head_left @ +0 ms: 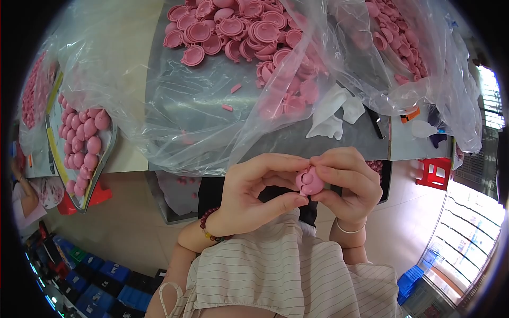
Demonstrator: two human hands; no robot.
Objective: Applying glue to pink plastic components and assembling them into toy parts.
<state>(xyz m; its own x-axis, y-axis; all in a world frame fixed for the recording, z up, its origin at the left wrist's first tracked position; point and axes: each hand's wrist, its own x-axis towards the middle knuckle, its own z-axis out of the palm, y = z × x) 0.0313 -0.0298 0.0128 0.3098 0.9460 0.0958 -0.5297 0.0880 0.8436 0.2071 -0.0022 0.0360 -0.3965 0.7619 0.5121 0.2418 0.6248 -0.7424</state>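
Just in front of my body, past the table's near edge, a small pink rounded plastic part (310,182) is pinched between both hands. My left hand (246,193) grips its left side with thumb and fingertips. Closed on its right side, my right hand (350,183) covers part of it. The part shows a rounded, lobed face. Beyond the hands lies a heap of pink round shells (230,26), many of them shallow cups with small tabs, partly under clear plastic sheeting (212,148).
At the left, a yellow-edged tray (108,151) holds several pink balls. A clear bag (440,69) of pink pieces sits at the far right. White crumpled tissue (328,114), a dark tool (375,123) and small pink scraps lie on the table. Red stools (435,172) stand below.
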